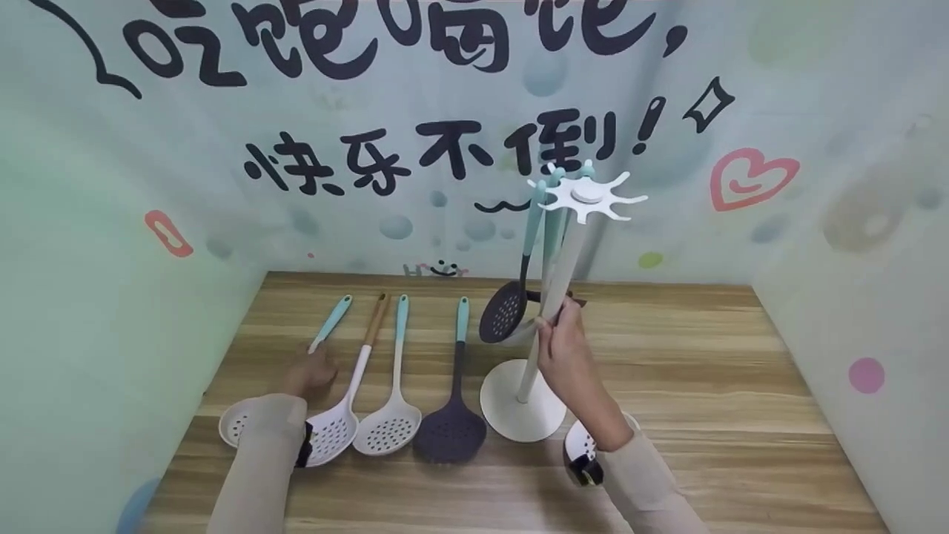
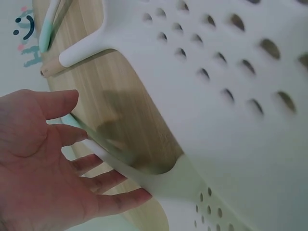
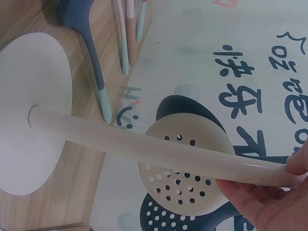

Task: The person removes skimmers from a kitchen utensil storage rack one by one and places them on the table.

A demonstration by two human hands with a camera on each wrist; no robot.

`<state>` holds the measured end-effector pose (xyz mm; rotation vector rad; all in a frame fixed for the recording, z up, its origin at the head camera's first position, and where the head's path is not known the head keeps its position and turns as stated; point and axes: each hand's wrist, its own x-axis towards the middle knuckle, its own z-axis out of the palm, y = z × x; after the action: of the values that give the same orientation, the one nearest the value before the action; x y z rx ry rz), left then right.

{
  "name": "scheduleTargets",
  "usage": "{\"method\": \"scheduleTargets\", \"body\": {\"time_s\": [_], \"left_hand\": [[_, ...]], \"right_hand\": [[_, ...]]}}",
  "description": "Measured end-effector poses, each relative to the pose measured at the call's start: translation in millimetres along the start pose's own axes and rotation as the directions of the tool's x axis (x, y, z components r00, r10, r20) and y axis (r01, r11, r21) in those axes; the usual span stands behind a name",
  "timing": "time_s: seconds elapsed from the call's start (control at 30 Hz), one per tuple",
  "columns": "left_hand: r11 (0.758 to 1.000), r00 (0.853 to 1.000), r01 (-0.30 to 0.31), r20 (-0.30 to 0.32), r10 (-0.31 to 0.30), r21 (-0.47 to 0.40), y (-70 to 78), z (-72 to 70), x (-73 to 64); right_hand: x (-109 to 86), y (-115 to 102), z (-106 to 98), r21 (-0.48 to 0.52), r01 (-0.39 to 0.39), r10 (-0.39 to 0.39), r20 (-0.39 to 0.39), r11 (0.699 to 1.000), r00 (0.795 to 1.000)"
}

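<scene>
My left hand (image 1: pixel 310 371) touches the white-and-mint handle (image 1: pixel 331 320) of the leftmost skimmer, whose perforated head (image 1: pixel 236 421) is partly behind my sleeve. In the left wrist view, the fingers of this hand (image 2: pixel 53 168) are spread along the handle, thumb apart. With my right hand (image 1: pixel 569 345), I grip the upper pole (image 3: pixel 144 144) of a white utensil stand. Its star-shaped hook top (image 1: pixel 589 191) carries several utensils, among them a dark skimmer (image 1: pixel 504 311) and a beige skimmer (image 3: pixel 187 192). The stand leans, with its round base (image 1: pixel 511 415) low on the table.
Right of my left hand lie a white skimmer (image 1: pixel 331 437) with a wooden handle, a cream skimmer (image 1: pixel 389 430) and a dark skimmer (image 1: pixel 450 434). A white perforated piece (image 1: pixel 582 443) is partly hidden by my right forearm. A printed curtain (image 1: pixel 445 222) borders the wooden table (image 1: pixel 704 371).
</scene>
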<state>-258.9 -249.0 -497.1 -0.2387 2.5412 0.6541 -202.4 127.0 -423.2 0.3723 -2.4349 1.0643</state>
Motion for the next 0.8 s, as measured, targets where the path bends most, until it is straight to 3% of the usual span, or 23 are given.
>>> {"method": "scheduleTargets", "body": {"time_s": [0.27, 0.5, 0.57, 0.67, 0.8], "left_hand": [[0.998, 0.995, 0.047, 0.085, -0.042, -0.051, 1.5, -9.5, -7.8], [0.994, 0.992, 0.025, 0.125, -0.012, -0.105, 13.0, -20.8, -16.4], [0.996, 0.995, -0.028, 0.097, 0.036, -0.08, 18.8, -22.7, -18.0], [0.986, 0.992, -0.103, 0.055, 0.111, -0.13, 31.0, -24.5, -21.4], [0.966, 0.974, -0.226, -0.045, 0.222, -0.129, 52.5, -25.8, -28.3]], "right_hand": [[0.0, -1, -2, 0.0, -0.005, 0.005, 0.013, 1.0, 1.0], [0.2, 0, -2, 0.011, -0.023, 0.022, 0.033, 1.0, 0.999], [0.1, 0, -2, 0.012, -0.02, 0.019, 0.035, 1.0, 0.999], [0.1, -1, -1, 0.009, -0.01, 0.01, 0.036, 1.0, 0.999], [-0.2, -2, -1, 0.022, -0.009, 0.008, 0.032, 1.0, 0.999]]}}
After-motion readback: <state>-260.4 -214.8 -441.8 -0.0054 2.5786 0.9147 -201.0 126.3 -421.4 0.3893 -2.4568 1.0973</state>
